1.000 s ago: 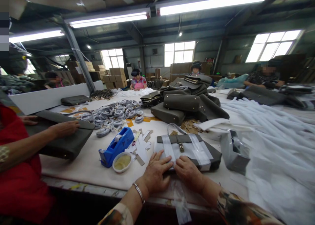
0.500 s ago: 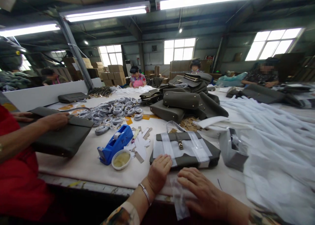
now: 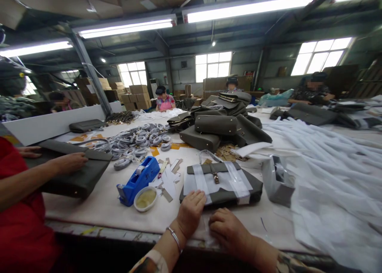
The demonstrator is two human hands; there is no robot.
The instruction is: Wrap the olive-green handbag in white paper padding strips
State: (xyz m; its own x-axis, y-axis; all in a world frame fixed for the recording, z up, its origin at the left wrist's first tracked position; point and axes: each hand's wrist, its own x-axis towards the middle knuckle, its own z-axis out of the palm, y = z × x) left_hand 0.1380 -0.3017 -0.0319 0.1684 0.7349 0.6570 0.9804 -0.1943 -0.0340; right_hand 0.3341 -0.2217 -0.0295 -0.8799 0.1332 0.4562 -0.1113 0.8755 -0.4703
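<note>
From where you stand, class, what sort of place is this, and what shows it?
Probably a bag-making workshop: dark bags lie piled on a long worktable, with bundled straps and tape dispensers nearby, under tube lights.

Bright blue tape dispenser (image 3: 139, 180).

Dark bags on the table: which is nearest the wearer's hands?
The taped bag, with clear strips either side of its gold clasp; the left hand touches its front edge, while the piled bags lie farther back.
</note>
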